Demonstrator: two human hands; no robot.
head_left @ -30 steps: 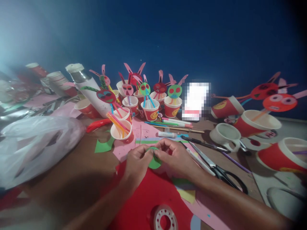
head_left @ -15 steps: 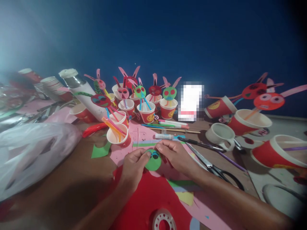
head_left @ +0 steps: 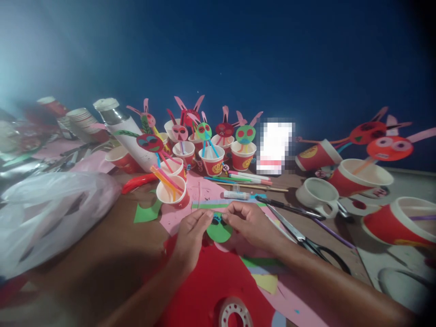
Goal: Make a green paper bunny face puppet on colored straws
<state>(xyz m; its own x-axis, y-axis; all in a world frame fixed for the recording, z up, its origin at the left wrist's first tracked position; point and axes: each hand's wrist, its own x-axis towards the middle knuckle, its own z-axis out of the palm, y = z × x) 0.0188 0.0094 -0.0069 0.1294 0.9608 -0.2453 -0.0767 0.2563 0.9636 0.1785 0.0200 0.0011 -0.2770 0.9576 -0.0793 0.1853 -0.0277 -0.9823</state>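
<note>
A green paper disc (head_left: 219, 231) with a dark eye shape stuck on it sits between my two hands, low over a red paper sheet (head_left: 207, 281). My left hand (head_left: 190, 238) pinches the disc's left edge with curled fingers. On the disc's upper right edge, my right hand (head_left: 250, 222) has its fingertips pressed together. Both hands are closed on the disc.
Scissors (head_left: 303, 238) lie right of my right hand, a glue stick (head_left: 236, 195) just beyond it. Several red paper cups (head_left: 211, 159) with paper bunny faces on straws stand behind. A white mug (head_left: 318, 195), a plastic bag (head_left: 51, 213) and a tape roll (head_left: 233, 313) lie around.
The green disc has been turned between my fingers, and a dark eye shape now shows on its upper part. Both hands have stayed in the same place.
</note>
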